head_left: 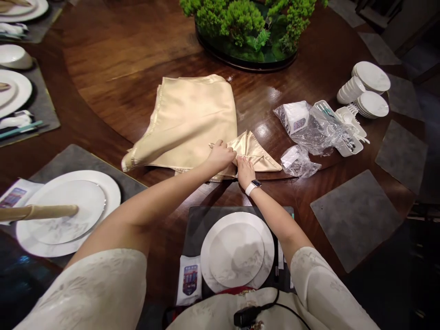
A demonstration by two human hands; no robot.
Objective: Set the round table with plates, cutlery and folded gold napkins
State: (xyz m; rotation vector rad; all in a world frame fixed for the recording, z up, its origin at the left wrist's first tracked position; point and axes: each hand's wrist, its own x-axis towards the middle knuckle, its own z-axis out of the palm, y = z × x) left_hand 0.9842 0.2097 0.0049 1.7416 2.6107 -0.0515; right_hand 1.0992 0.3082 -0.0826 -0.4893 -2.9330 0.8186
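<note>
Pinched by the left hand (222, 155), the folded, glossy gold satin napkin (253, 149) extends lengthwise rightward; the right hand (245, 171) presses nearer its middle, fingers flat.

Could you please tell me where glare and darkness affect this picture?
Head view: glare spots whiten the wooden table near the folded napkin, the larger gold cloth shows a soft sheen, and the lower right corner sinks into darkness.
</note>
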